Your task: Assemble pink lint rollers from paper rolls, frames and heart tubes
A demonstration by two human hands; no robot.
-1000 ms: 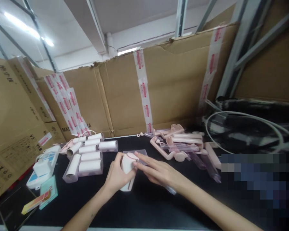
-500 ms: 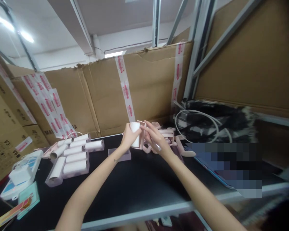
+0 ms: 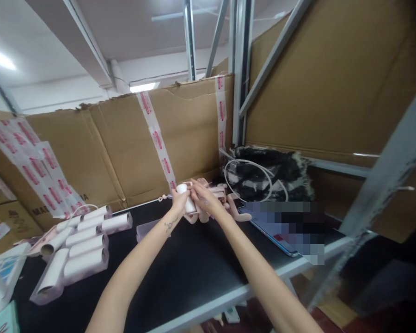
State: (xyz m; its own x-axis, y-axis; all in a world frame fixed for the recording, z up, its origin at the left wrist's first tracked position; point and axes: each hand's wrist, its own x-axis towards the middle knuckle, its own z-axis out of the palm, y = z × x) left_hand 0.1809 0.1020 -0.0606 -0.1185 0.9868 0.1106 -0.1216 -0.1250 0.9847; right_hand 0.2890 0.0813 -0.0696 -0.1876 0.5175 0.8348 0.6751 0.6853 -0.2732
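White cylinder, near upright, top tilted leftward, partly hidden, held between left hand and right hand

I am viewing a taped cardboard panel standing behind the worktop, a metal post rising beside it, and a pale cable looping at right.

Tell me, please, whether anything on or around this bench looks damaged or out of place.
The cardboard partition behind the black tabletop has a ragged top edge that looks torn, notably near its vertical crease.
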